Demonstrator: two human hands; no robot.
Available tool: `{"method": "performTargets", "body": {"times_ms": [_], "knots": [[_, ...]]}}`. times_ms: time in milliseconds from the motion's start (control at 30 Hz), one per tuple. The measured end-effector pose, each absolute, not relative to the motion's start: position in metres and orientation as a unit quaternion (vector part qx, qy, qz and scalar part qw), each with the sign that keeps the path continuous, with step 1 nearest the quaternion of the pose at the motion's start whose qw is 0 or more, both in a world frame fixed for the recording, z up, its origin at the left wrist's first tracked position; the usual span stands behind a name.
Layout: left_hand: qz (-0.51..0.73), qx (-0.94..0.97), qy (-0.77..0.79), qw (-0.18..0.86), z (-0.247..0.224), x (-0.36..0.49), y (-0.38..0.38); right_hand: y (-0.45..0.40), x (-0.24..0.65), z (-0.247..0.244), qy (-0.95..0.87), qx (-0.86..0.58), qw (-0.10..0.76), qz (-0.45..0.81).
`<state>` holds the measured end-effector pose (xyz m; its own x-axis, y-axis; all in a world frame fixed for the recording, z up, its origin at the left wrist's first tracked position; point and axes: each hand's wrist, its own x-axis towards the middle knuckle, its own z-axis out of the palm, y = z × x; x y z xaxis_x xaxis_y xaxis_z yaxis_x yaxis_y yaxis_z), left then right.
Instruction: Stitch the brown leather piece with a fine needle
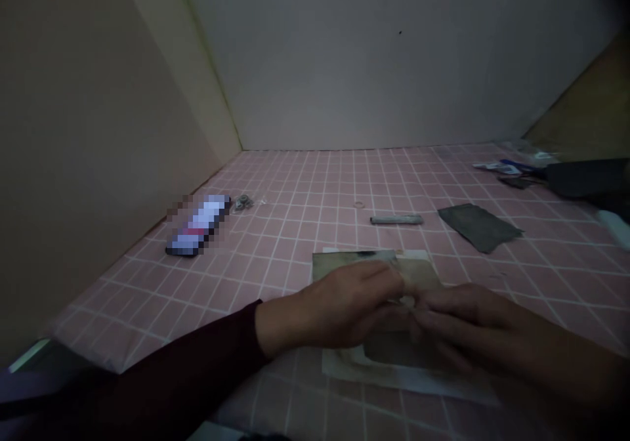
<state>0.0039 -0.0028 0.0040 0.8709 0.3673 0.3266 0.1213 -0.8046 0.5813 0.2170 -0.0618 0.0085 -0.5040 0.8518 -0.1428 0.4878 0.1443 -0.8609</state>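
Observation:
Over the middle of a pale paper sheet (418, 378), my left hand (354, 303) comes in from the left, its fingers pinched together. My right hand (472, 323) meets it from the right, fingertips also closed. Between the two sets of fingertips is a small pale piece (407, 301), too dim and covered to name. Both hands seem to grip it. Beneath them lie greyish-brown sheets (352, 257) on the paper, partly hidden by the hands.
A phone (199, 224) lies at the left, beside small metal pieces (243, 203). Beyond the hands are a thin ring (359, 205), a grey rod (396, 220) and a dark grey sheet (480, 226). A black object (585, 178) sits far right. Walls bound the pink checked cloth (295, 198).

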Motion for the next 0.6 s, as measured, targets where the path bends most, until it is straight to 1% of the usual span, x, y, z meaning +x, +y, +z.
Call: {"method": "performTargets", "body": {"times_ms": [67,100,133,200,267,300,367,400,500,533,567,600], "knots": [[0.228,0.925,0.129,0.277,0.003,0.004,-0.004,-0.060,0.217,0.012,-0.689,-0.436,0.152,0.558],[0.234,0.922,0.132,0.279,0.003,0.004,-0.004,-0.060,0.217,0.012,-0.695,-0.444,0.153,0.545],[0.230,0.918,0.142,0.290,0.003,0.003,-0.004,-0.060,0.216,0.011,-0.729,-0.446,0.171,0.490],[0.217,0.911,0.166,0.310,0.005,0.003,-0.004,-0.063,0.215,0.008,-0.786,-0.480,0.193,0.338],[0.226,0.903,0.176,0.320,0.006,0.003,-0.003,-0.065,0.214,0.005,-0.811,-0.489,0.191,0.258],[0.227,0.902,0.179,0.319,0.005,0.002,-0.003,-0.066,0.213,0.005,-0.815,-0.490,0.188,0.245],[0.228,0.906,0.179,0.308,0.003,0.002,-0.002,-0.065,0.213,0.007,-0.808,-0.490,0.187,0.269],[0.226,0.910,0.176,0.300,0.001,0.002,-0.001,-0.064,0.213,0.009,-0.796,-0.488,0.183,0.307],[0.221,0.920,0.164,0.279,-0.004,0.002,0.000,-0.059,0.215,0.017,-0.728,-0.452,0.159,0.491],[0.221,0.921,0.163,0.276,-0.004,0.002,0.000,-0.058,0.216,0.018,-0.709,-0.438,0.153,0.531],[0.222,0.920,0.166,0.277,-0.004,0.002,0.000,-0.058,0.217,0.017,-0.705,-0.433,0.152,0.541],[0.223,0.917,0.170,0.282,-0.003,0.002,-0.001,-0.058,0.217,0.016,-0.718,-0.440,0.160,0.514]]}}
